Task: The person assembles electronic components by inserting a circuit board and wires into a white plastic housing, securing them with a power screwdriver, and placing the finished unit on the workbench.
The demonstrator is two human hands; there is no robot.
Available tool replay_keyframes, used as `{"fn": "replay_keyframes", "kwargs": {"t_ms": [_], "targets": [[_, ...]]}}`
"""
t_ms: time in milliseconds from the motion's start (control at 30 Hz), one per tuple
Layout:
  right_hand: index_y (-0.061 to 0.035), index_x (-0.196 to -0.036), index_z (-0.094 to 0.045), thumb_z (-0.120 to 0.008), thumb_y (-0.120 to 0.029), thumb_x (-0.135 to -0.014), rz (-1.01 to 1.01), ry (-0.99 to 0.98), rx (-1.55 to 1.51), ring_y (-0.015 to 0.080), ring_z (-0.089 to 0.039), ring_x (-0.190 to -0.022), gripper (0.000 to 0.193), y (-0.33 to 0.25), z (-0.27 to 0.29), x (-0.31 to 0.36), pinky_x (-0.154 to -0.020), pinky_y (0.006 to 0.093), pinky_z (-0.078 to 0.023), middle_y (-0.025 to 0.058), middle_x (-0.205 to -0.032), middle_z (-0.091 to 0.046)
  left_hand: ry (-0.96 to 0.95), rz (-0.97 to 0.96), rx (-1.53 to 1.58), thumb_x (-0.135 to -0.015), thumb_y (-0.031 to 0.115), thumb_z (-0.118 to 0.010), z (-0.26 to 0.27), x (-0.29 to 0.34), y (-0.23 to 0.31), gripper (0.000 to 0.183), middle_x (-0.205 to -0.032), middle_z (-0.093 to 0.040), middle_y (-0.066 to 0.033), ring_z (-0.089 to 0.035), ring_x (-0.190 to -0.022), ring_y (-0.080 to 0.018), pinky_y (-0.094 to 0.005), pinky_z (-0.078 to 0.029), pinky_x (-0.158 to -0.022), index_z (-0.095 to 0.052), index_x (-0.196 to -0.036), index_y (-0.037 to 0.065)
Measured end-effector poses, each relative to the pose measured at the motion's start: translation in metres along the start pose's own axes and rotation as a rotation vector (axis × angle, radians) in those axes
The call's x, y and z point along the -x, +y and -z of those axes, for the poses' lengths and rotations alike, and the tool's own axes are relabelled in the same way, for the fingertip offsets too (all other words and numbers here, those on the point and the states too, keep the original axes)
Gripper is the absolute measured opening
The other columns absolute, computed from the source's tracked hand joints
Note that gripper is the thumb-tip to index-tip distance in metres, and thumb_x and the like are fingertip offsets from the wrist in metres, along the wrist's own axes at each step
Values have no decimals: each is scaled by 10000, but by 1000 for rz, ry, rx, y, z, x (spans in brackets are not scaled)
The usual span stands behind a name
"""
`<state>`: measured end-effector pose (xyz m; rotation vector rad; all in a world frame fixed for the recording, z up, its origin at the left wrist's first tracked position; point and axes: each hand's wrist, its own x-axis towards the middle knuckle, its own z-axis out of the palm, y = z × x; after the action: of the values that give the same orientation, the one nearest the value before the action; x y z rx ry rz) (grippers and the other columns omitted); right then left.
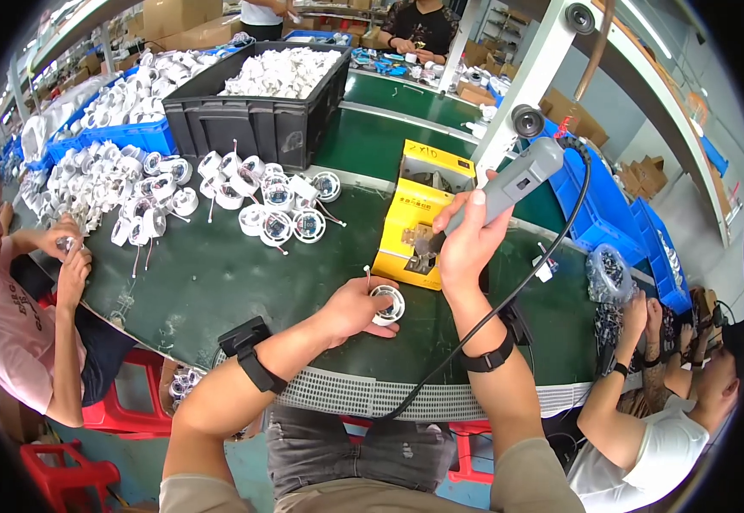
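Observation:
My left hand (356,311) is closed on a white round housing (388,305) with wires and a dark part inside it, held low over the green work surface. In my right hand (473,238) is a grey electric screwdriver (521,181), its black cable hanging down past my forearm. The tool slants with its lower end towards an open yellow box (399,224), which holds small metal pieces. My right hand is just beside that box; whether the tip touches anything inside cannot be made out.
Several similar white housings (278,195) stand beyond my left hand, with a larger heap (90,184) further left. Behind them is a black crate (244,128) full of white parts. Blue bins (590,201) stand at right. Co-workers sit at both sides; a metal post (526,81) rises ahead.

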<state>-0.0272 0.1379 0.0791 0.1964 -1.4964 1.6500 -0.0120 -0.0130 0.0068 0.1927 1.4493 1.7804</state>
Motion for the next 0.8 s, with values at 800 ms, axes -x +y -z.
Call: {"fn": "replay_keyframes", "kwargs": {"t_ms": [800], "targets": [[-56, -1270, -319, -429, -228, -974, -114, -148, -167, 151, -493, -532, 359, -11, 8, 58, -495, 285, -452, 88, -730, -488, 85, -29, 20, -964, 89, -459, -4, -4, 1, 256, -1017, -596, -143, -671, -842, -273, -379, -602, -754, -463, -1198, -15]]}}
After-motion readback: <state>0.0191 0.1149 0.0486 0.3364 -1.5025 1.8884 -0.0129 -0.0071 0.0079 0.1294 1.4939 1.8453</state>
